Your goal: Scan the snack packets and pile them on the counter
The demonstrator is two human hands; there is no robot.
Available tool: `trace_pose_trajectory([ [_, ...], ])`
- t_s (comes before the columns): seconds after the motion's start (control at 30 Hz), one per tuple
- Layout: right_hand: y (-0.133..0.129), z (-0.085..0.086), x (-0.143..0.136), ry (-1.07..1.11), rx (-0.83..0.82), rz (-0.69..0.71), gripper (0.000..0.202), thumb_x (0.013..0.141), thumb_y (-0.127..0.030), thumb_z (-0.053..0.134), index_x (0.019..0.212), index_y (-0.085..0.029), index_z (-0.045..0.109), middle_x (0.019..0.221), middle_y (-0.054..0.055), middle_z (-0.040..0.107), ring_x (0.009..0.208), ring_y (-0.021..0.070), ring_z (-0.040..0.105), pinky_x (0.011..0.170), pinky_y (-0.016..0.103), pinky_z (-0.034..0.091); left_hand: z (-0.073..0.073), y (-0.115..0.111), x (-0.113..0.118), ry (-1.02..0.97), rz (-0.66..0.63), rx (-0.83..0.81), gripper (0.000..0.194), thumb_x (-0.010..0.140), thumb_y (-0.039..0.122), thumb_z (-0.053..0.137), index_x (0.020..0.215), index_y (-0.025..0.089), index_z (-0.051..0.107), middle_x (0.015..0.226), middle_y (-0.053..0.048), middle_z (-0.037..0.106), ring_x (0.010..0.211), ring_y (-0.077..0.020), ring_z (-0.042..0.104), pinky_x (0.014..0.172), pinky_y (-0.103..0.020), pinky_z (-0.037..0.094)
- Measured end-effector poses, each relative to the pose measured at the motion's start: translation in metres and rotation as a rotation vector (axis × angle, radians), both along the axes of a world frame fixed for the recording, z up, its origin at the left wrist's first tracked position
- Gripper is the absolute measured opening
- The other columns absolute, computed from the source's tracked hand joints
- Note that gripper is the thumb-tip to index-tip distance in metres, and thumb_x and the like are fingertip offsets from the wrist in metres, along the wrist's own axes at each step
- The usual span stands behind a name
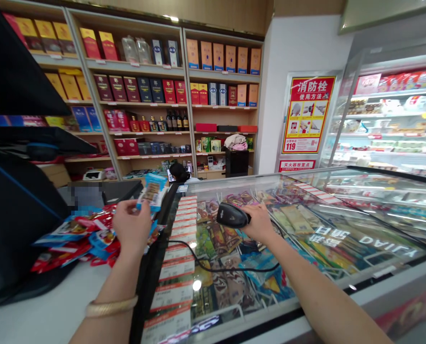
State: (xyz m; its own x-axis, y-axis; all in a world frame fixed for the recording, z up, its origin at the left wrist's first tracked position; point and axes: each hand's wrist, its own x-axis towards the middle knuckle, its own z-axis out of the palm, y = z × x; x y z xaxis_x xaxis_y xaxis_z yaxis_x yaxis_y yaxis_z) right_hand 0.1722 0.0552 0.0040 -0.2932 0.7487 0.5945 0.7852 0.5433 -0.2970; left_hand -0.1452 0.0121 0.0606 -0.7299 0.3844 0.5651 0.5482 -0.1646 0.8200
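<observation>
Between the thumb and fingers of my left hand [132, 222] is a small blue-and-clear snack packet [152, 190], raised above the counter's edge. My right hand [261, 222] is wrapped round the handle of a black barcode scanner [232, 215], whose head points left toward the packet. The scanner is above the freezer's glass top, and its black cable [230, 270] loops over the glass. Just left of my left hand lies a heap of red and blue snack packets [91, 239] on the white counter [72, 301]. My fingers hide part of the held packet.
A black monitor [15, 62] and its stand take up the left side. The glass-topped freezer [220, 306] holds packaged ice creams. Behind it, a person's dark hair [179, 172] shows below shelves of boxed bottles [137, 89]. A lit display fridge [395, 114] stands at right.
</observation>
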Motion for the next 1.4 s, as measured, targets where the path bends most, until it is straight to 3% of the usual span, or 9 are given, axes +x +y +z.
trace_pose_trajectory([
  [0.1,0.001,0.001,0.001,0.013,0.007,-0.019,0.021,0.072,-0.030,0.067,0.090,-0.023,0.074,0.092,0.006,0.075,0.092,0.0234,0.064,0.082,0.034,0.029,0.016,-0.019,-0.028,0.041,0.259,-0.047,0.015,0.073,0.030,0.061,0.078,0.022,0.050,0.079,-0.003,0.059,0.081,-0.0250,0.061,0.090,-0.054,0.049],
  [0.23,0.002,0.002,0.004,0.011,-0.006,-0.042,0.022,0.069,-0.025,0.065,0.090,-0.023,0.073,0.092,0.005,0.075,0.091,0.0219,0.065,0.081,0.033,0.028,0.014,-0.032,-0.043,0.052,0.380,-0.140,0.017,0.081,0.035,0.055,0.075,0.023,0.045,0.080,-0.007,0.061,0.094,-0.0370,0.062,0.099,-0.071,0.032],
  [0.37,0.004,0.001,0.008,0.002,-0.001,-0.059,0.020,0.071,-0.027,0.066,0.089,-0.024,0.072,0.092,0.004,0.075,0.092,0.0213,0.064,0.081,0.033,0.028,0.000,-0.029,-0.049,0.070,0.418,-0.152,0.016,0.077,0.033,0.058,0.083,0.022,0.047,0.089,-0.012,0.065,0.107,-0.0468,0.058,0.096,-0.079,0.027],
  [0.5,0.006,0.000,0.009,0.020,0.015,-0.072,0.019,0.072,-0.029,0.066,0.089,-0.024,0.072,0.092,0.004,0.075,0.091,0.0214,0.064,0.082,0.033,0.028,-0.011,-0.026,-0.053,0.130,0.442,-0.115,0.036,0.075,0.032,0.062,0.108,0.022,0.051,0.118,-0.021,0.062,0.123,-0.0539,0.046,0.096,-0.084,0.025],
  [0.73,0.013,0.000,0.016,0.032,0.025,-0.148,0.019,0.072,-0.029,0.068,0.090,-0.023,0.072,0.089,0.004,0.074,0.089,0.0215,0.063,0.081,0.032,0.030,-0.007,-0.023,-0.035,0.353,0.429,-0.007,0.049,0.080,0.028,0.057,0.128,0.023,0.049,0.137,-0.022,0.050,0.131,-0.0494,0.040,0.102,-0.079,0.026],
  [0.9,0.016,0.009,0.031,0.042,-0.020,-0.306,0.019,0.077,-0.034,0.067,0.092,-0.024,0.074,0.095,0.004,0.075,0.094,0.0222,0.064,0.082,0.033,0.031,-0.010,-0.007,0.016,0.589,0.200,0.020,0.040,0.084,0.029,0.050,0.121,0.015,0.055,0.123,-0.021,0.059,0.122,-0.0410,0.051,0.099,-0.063,0.038],
  [1.07,0.022,0.012,0.051,0.059,-0.087,-0.507,0.024,0.081,-0.041,0.065,0.098,-0.026,0.074,0.097,0.005,0.075,0.097,0.0250,0.065,0.085,0.036,0.031,-0.044,0.004,0.067,0.798,-0.199,-0.057,0.037,0.088,0.029,0.046,0.121,0.016,0.057,0.121,-0.018,0.062,0.116,-0.0330,0.056,0.099,-0.050,0.040],
  [1.23,0.028,0.006,0.061,0.062,-0.133,-0.583,0.030,0.083,-0.044,0.065,0.107,-0.029,0.073,0.095,0.007,0.076,0.098,0.0262,0.066,0.086,0.037,0.032,-0.074,0.008,0.107,0.896,-0.593,-0.269,0.035,0.087,0.024,0.047,0.118,0.021,0.062,0.121,-0.013,0.065,0.117,-0.0285,0.057,0.101,-0.045,0.041],
  [1.4,0.032,0.002,0.060,0.055,-0.142,-0.588,0.024,0.081,-0.039,0.065,0.100,-0.026,0.073,0.099,0.007,0.075,0.096,0.0244,0.066,0.085,0.035,0.033,-0.079,0.006,0.164,0.973,-0.861,-0.540,0.036,0.091,0.030,0.048,0.124,0.024,0.061,0.126,-0.011,0.064,0.116,-0.0250,0.059,0.102,-0.041,0.041],
])
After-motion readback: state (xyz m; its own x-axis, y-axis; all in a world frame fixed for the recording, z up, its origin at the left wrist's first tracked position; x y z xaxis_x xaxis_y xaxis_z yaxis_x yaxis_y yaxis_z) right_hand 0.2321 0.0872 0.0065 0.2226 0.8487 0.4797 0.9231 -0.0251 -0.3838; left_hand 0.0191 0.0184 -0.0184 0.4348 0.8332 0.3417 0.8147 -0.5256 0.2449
